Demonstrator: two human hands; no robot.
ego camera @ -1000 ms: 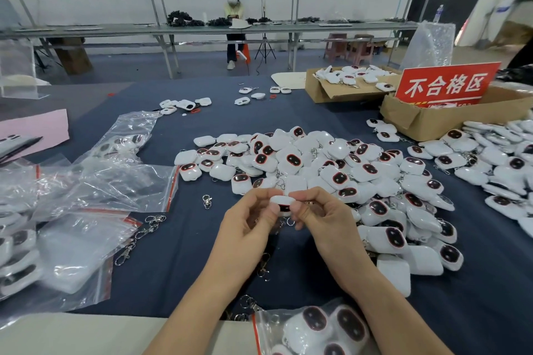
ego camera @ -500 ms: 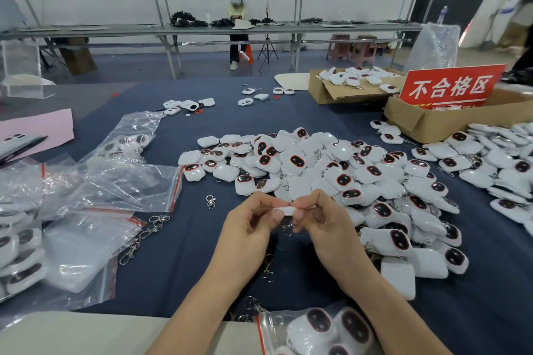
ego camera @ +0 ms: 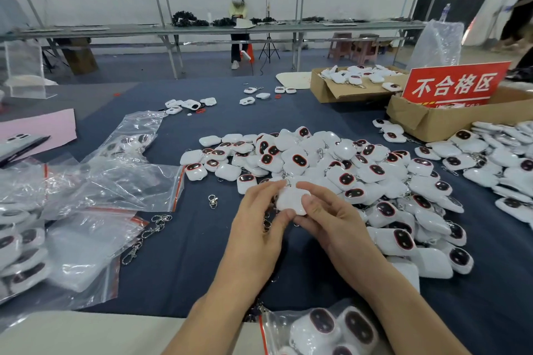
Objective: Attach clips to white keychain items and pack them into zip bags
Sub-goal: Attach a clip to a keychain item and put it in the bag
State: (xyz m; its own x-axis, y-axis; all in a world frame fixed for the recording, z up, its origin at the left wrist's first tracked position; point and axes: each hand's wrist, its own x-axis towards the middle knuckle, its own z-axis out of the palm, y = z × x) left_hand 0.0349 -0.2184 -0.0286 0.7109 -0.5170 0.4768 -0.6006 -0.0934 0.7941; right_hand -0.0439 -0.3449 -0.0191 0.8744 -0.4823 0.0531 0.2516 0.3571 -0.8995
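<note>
Both hands hold one white keychain item (ego camera: 290, 199) just above the blue cloth, in front of the big pile of white keychain items (ego camera: 331, 170). My left hand (ego camera: 259, 219) pinches its left side and lower edge. My right hand (ego camera: 323, 216) grips its right side with thumb and fingers. Metal clip parts (ego camera: 266, 223) hang under my left fingers, partly hidden. A loose clip (ego camera: 212, 201) lies on the cloth to the left. Several chained clips (ego camera: 144, 235) lie beside empty zip bags (ego camera: 86, 239). A filled zip bag (ego camera: 326, 328) sits near the front edge.
Two cardboard boxes (ego camera: 331, 89) (ego camera: 432, 121) stand at the back right, one with a red sign (ego camera: 452, 85). More white items spread at the far right (ego camera: 496, 158). Filled bags (ego camera: 17, 251) lie at the left edge. A person (ego camera: 238, 26) stands at a far bench.
The white item has turned in my fingers from edge-on to its broad blank face up. Both hands stayed together over the same spot by the pile.
</note>
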